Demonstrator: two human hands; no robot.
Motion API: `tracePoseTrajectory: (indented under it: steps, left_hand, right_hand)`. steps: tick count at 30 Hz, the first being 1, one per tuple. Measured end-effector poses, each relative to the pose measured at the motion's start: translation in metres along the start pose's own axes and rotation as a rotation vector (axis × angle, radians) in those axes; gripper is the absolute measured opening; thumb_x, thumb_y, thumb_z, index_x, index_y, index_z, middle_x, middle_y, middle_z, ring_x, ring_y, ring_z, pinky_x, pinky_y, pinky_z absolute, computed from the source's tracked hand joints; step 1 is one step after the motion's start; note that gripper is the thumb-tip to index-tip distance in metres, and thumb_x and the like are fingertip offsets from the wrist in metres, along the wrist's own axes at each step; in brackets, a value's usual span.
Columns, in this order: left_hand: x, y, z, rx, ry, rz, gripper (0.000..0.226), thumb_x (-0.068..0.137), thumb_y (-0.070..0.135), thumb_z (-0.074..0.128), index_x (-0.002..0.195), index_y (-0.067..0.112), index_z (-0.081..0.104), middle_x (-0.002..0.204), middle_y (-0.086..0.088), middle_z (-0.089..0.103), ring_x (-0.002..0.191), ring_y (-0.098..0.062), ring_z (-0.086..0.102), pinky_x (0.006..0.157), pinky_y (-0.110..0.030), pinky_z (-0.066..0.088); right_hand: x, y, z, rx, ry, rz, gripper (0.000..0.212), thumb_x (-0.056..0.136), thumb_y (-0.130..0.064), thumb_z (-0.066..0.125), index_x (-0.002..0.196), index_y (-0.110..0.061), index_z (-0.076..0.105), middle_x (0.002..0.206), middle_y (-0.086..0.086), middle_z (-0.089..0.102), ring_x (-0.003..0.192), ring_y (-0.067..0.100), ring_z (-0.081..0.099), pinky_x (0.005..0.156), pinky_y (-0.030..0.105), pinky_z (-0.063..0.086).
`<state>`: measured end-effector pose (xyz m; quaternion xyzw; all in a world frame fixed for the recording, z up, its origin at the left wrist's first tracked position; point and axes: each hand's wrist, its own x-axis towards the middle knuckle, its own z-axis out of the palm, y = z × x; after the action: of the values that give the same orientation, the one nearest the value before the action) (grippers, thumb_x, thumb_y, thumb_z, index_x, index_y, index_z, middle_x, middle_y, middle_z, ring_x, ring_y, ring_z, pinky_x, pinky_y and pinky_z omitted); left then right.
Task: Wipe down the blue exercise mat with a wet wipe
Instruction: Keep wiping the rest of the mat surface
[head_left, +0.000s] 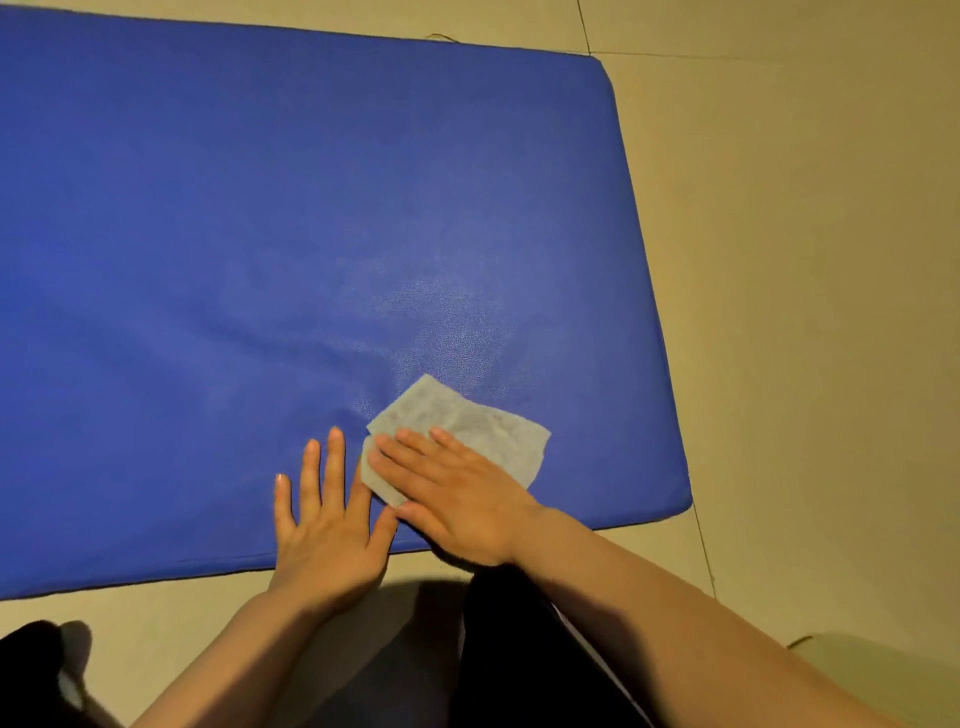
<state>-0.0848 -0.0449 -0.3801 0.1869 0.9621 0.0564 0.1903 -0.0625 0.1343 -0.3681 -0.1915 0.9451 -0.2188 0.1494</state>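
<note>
**Flat right hand on wipe, near edge of blue mat**

The wipe (467, 431), pale grey and crumpled, lies on the blue mat (260, 234) close to its near right corner. The right hand (457, 499) lies flat on it, fingers straight and together, pressing it down, not curled round it. The left hand (327, 525) rests just beside it on the mat, palm down, fingers spread and straight, holding nothing; its thumb is touching or nearly touching the right hand. A faint sheen shows on the mat surface beyond the wipe. The mat lies on a beige tiled floor (805, 260). Dark clothing (519, 649) shows between the forearms at the bottom.
</note>
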Motion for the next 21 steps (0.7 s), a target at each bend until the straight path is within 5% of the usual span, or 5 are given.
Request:
tracePoseTrajectory:
  steps: [3, 8, 13, 17, 21]
  left_hand:
    - [0.000, -0.001, -0.011, -0.015, -0.120, -0.011, 0.088, 0.064, 0.075, -0.023, 0.140, 0.031, -0.029, 0.143, 0.009, -0.047, 0.123, -0.008, -0.055, 0.092, -0.030, -0.045]
    - [-0.005, 0.000, -0.016, -0.220, 0.078, -0.015, 0.068, 0.086, 0.059, 0.034, 0.141, 0.022, 0.049, 0.155, -0.010, 0.033, 0.144, -0.024, 0.014, 0.116, -0.033, -0.004]
    - [0.009, -0.001, -0.030, -0.206, 0.169, -0.029, 0.053, 0.080, 0.054, 0.042, 0.115, 0.023, 0.067, 0.128, -0.010, 0.054, 0.121, -0.028, 0.040, 0.097, -0.051, 0.029]
    - [0.042, 0.005, -0.054, -0.297, 0.216, -0.116, 0.030, 0.086, 0.038, 0.048, 0.087, 0.019, 0.071, 0.102, -0.003, 0.059, 0.101, -0.028, 0.050, 0.086, -0.039, 0.028]
    - [0.096, 0.023, -0.071, -0.305, 0.335, -0.082, 0.015, 0.092, 0.021, 0.059, 0.101, 0.015, 0.069, 0.114, -0.004, 0.059, 0.110, -0.028, 0.051, 0.095, -0.041, 0.027]
  right_hand:
    - [-0.003, 0.038, -0.018, 0.142, 0.091, 0.236, 0.059, 0.100, -0.037, 0.017, 0.154, -0.014, 0.025, 0.162, 0.001, 0.016, 0.149, 0.014, 0.009, 0.122, 0.032, 0.002]
    - [-0.057, 0.116, -0.048, -0.054, 0.226, 0.698, 0.059, 0.099, -0.047, 0.011, 0.153, -0.024, 0.007, 0.159, -0.009, 0.000, 0.150, 0.011, 0.002, 0.121, 0.036, -0.001]
    - [-0.049, 0.118, -0.047, -0.049, 0.323, 1.064, 0.066, 0.097, -0.047, 0.008, 0.157, -0.019, 0.006, 0.164, 0.003, 0.001, 0.151, 0.019, -0.004, 0.119, 0.044, -0.009]
    - [-0.001, 0.092, -0.040, -0.137, 0.258, 0.762, 0.069, 0.095, -0.049, 0.010, 0.154, -0.014, 0.024, 0.162, 0.008, 0.018, 0.150, 0.030, 0.014, 0.116, 0.042, -0.013]
    - [0.060, 0.064, -0.033, -0.198, 0.160, 0.248, 0.057, 0.097, -0.043, 0.031, 0.142, -0.015, 0.049, 0.151, 0.008, 0.043, 0.139, 0.030, 0.040, 0.115, 0.049, 0.009]
